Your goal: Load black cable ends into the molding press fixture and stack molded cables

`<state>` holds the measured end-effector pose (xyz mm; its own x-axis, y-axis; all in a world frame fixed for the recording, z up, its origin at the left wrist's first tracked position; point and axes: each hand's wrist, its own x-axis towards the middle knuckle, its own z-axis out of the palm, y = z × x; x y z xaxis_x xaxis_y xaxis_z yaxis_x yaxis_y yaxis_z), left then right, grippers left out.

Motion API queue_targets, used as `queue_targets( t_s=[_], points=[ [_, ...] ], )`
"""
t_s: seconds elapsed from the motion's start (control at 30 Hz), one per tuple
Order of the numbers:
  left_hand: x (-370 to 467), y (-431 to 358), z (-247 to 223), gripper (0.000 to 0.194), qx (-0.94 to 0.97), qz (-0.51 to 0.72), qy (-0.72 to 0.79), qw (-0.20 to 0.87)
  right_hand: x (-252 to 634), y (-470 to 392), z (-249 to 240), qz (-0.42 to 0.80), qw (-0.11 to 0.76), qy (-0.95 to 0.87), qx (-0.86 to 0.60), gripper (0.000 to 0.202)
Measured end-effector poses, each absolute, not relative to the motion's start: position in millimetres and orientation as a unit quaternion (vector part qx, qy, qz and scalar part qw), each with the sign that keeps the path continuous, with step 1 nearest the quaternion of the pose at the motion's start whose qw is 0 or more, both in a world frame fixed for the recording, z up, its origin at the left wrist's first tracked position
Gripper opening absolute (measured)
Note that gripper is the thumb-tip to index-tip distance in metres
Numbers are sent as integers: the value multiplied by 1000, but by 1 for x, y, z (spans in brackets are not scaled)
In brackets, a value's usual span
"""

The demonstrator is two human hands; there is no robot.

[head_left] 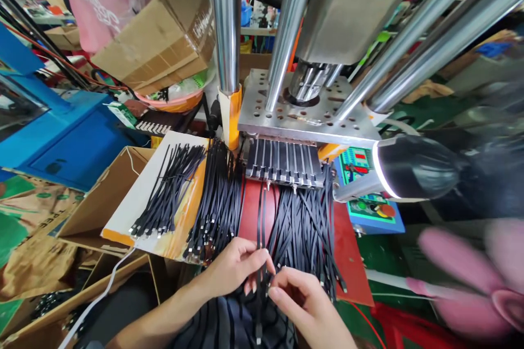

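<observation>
The left hand (235, 268) pinches a black cable (259, 313), the right hand's (309, 305) fingers curl beside it, grip unclear, and cable piles (301, 232) beyond the fingertips show no clear finished share.

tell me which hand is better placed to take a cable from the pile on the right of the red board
Right, probably. The right hand is just below that cable pile on the red board, while the left hand is farther left, its fingers at long cables.
</observation>
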<state>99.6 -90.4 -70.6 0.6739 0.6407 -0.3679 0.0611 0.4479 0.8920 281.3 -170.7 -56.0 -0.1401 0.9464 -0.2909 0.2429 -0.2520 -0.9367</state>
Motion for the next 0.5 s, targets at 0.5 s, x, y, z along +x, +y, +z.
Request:
queue_targets(
  t_s=[0.5],
  points=[
    [85, -55, -26, 29, 723, 150, 358, 571, 258, -131, -66, 443, 484, -519, -548, 41]
  ],
)
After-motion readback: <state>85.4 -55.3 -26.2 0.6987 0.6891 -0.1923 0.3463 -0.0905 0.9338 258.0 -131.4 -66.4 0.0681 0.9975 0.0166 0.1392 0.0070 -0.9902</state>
